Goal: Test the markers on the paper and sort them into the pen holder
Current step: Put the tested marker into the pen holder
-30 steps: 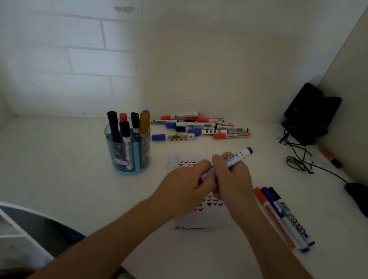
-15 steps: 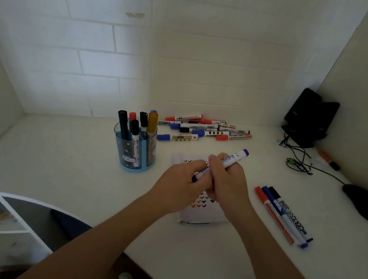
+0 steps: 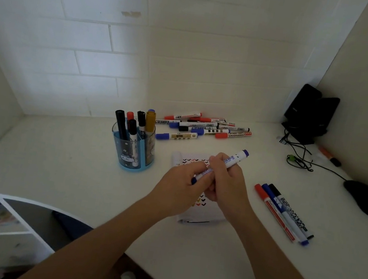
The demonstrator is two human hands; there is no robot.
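Both hands hold one blue marker (image 3: pixel 223 165) over the paper (image 3: pixel 201 210). The left hand (image 3: pixel 181 186) has its grip closed on the near end of the marker, where the blue cap is. The right hand (image 3: pixel 226 181) has its grip closed around the white middle part. The far end of the marker sticks up and to the right, and it is blue too.

The paper lies flat on the white worktop (image 3: pixel 56 168), under the hands. It has rows of small tick marks in red, black and blue.

The pen holder (image 3: pixel 135 153) is blue and stands to the left of the paper. A few markers stand up in it.

A pile of markers (image 3: pixel 203 128) lies far back by the wall. Three more markers (image 3: pixel 284 212), red, blue and black, lie side by side to the right of the paper.
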